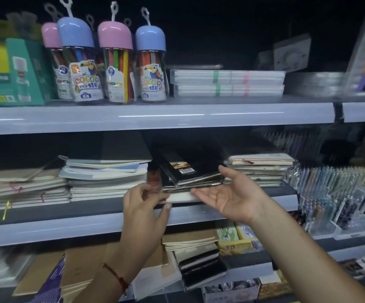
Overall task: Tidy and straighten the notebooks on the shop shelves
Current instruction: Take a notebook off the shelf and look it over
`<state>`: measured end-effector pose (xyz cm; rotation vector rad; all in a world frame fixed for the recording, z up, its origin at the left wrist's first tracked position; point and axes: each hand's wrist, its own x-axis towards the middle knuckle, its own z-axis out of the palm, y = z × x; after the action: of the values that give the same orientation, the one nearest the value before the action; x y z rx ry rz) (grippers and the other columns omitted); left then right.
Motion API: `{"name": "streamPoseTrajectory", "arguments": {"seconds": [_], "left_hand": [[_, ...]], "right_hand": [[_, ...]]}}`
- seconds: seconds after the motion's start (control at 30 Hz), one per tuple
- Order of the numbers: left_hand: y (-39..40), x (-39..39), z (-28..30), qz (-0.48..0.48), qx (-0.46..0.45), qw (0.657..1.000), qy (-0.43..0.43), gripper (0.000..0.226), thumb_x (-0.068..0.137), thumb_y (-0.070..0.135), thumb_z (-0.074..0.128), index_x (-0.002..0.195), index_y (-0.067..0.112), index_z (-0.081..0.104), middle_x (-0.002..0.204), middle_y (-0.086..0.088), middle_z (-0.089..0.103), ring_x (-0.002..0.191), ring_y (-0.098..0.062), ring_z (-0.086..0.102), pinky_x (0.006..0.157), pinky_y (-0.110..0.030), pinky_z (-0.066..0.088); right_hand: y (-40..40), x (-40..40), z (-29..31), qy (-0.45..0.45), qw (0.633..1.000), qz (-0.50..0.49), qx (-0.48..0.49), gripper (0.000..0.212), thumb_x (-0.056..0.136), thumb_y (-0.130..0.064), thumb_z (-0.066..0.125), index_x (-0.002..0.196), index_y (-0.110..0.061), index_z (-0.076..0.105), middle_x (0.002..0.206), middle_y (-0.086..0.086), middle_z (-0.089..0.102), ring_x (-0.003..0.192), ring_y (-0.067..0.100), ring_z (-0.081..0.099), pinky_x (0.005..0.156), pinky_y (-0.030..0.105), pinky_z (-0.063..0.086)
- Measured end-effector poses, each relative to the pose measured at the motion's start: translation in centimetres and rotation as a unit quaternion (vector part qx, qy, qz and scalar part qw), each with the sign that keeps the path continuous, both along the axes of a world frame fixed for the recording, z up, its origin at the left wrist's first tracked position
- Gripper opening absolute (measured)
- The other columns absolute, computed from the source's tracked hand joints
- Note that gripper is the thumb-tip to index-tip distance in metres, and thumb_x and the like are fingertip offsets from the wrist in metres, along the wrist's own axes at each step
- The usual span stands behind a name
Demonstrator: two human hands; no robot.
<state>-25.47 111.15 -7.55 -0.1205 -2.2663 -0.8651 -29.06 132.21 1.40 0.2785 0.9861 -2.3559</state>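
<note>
A skewed pile of black notebooks (190, 171) lies on the middle shelf (89, 226), its top one turned at an angle with a barcode label showing. My left hand (144, 206) holds the pile's front left corner, fingers curled round the lowest pale-edged book. My right hand (231, 195) is spread flat, palm up, against the pile's front right corner, thumb touching the upper books. Pale notebook stacks (105, 180) sit to the left and a wrapped stack (260, 169) to the right.
The upper shelf carries crayon tubs (116, 62), a green box (22, 71) and flat clear packs (227, 82). Pen racks (334, 193) crowd the right end of the middle shelf. Brown and black notebooks (194, 259) lie on the shelf below.
</note>
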Motion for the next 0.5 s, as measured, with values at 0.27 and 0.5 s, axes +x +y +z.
{"name": "streamPoseTrajectory", "arguments": {"seconds": [0.27, 0.5], "left_hand": [[-1.9, -0.8, 3.7, -0.073, 0.458, 0.84, -0.281, 0.025, 0.098, 0.031, 0.061, 0.114, 0.01, 0.06, 0.085, -0.007, 0.068, 0.058, -0.016, 0.057, 0.047, -0.025, 0.044], [-2.4, -0.4, 4.8, -0.105, 0.479, 0.8, -0.347, 0.011, 0.098, 0.013, 0.057, 0.09, 0.007, 0.062, 0.059, -0.006, 0.062, 0.045, -0.011, 0.053, 0.039, -0.019, 0.041]], "right_hand": [[-0.2, -0.3, -0.1, 0.071, 0.983, 0.023, 0.167, 0.056, 0.101, -0.041, 0.051, 0.127, 0.009, 0.052, 0.116, 0.029, 0.068, 0.094, 0.032, 0.074, 0.057, 0.028, 0.062], [1.7, -1.3, 0.1, 0.064, 0.963, 0.043, 0.256, 0.055, 0.098, -0.046, 0.052, 0.102, 0.007, 0.065, 0.073, 0.011, 0.072, 0.04, 0.008, 0.059, 0.028, 0.01, 0.028]]}}
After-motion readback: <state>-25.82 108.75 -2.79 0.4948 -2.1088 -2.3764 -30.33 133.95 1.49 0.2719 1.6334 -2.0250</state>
